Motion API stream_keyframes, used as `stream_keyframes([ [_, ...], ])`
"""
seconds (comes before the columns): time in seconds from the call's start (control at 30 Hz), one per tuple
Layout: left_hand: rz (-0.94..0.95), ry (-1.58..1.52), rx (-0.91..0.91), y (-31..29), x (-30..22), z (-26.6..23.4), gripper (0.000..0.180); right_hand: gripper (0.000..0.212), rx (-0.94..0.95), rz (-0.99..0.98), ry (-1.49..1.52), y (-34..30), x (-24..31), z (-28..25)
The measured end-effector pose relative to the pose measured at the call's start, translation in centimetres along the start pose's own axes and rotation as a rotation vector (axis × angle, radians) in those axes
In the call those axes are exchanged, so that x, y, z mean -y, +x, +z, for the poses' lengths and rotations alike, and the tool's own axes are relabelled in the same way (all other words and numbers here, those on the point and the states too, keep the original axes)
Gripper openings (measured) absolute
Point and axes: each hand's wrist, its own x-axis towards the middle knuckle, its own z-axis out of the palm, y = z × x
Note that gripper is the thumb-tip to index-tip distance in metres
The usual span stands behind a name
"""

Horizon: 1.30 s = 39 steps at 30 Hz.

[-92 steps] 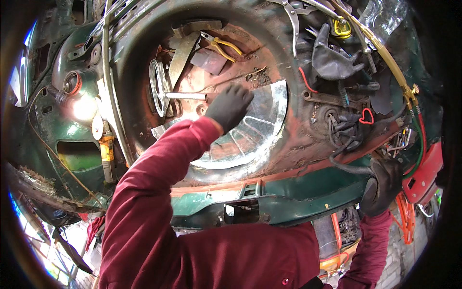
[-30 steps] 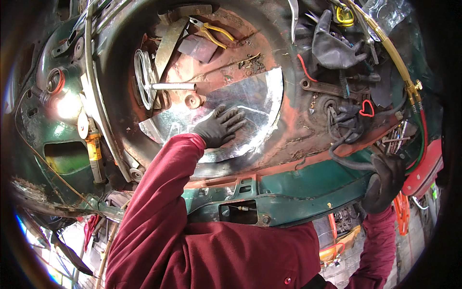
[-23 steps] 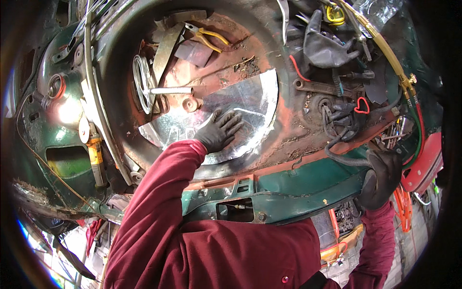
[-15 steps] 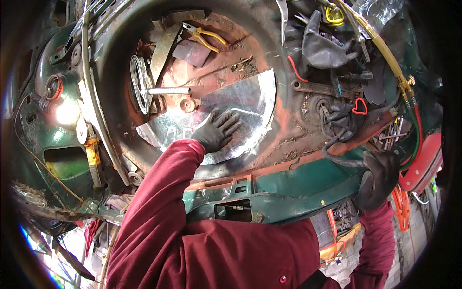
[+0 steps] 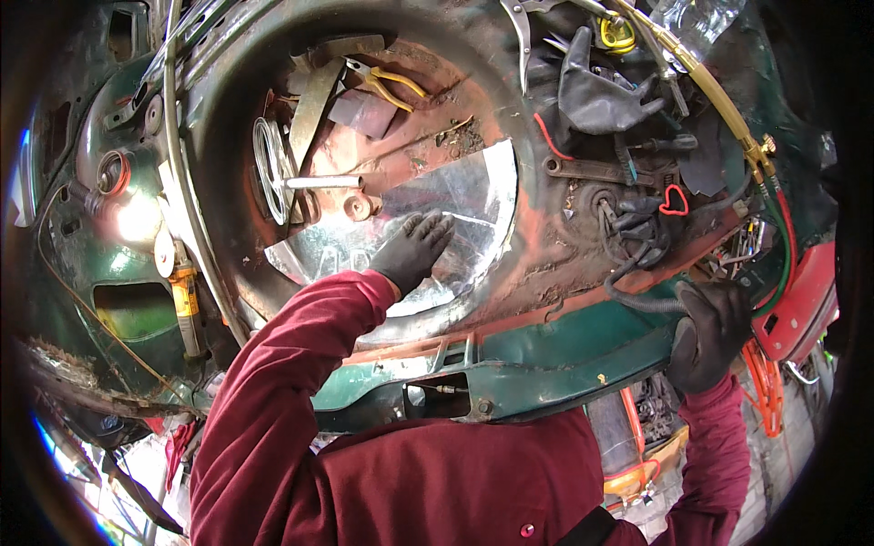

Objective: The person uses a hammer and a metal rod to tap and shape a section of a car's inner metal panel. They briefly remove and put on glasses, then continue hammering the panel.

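Passable along the green sill (image 5: 555, 337) between left hand (image 5: 414, 249) and right hand (image 5: 710, 332); obstructed beyond the semicircular metal sheet (image 5: 478, 196) by combination pliers (image 5: 375, 78), leftward by metal tube (image 5: 320, 182) and wire coil (image 5: 261, 164), rightward by wrench (image 5: 592, 171).

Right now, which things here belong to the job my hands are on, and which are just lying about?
Seemingly in the job:
- shiny curved sheet, under the left hand
- green body edge, by the right hand; contact unclear

Seemingly just lying about, untouched:
- yellow-handled pliers
- wire coil
- wrench
- yellow angle grinder
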Motion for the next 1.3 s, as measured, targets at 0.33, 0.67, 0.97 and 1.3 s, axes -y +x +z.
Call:
stream_keyframes([
  [0.33, 0.002, -0.036, -0.042, 0.5, 0.8, 0.0, 0.093, 0.036, -0.031, 0.005, -0.007, 0.8, 0.3, -0.2],
  [0.67, -0.052, 0.038, -0.090, 1.6, -0.4, 0.3, 0.056, 0.036, -0.024, -0.032, -0.018, 1.0, 0.1, -0.1],
  [0.97, -0.047, 0.004, -0.097, 1.4, -0.3, 0.4, 0.055, 0.036, -0.013, -0.014, -0.003, 0.8, 0.5, -0.1],
  [1.3, -0.064, -0.012, -0.128, 1.6, 0.1, 0.9, 0.061, 0.036, -0.014, -0.021, -0.008, 0.9, 0.5, -0.2],
])
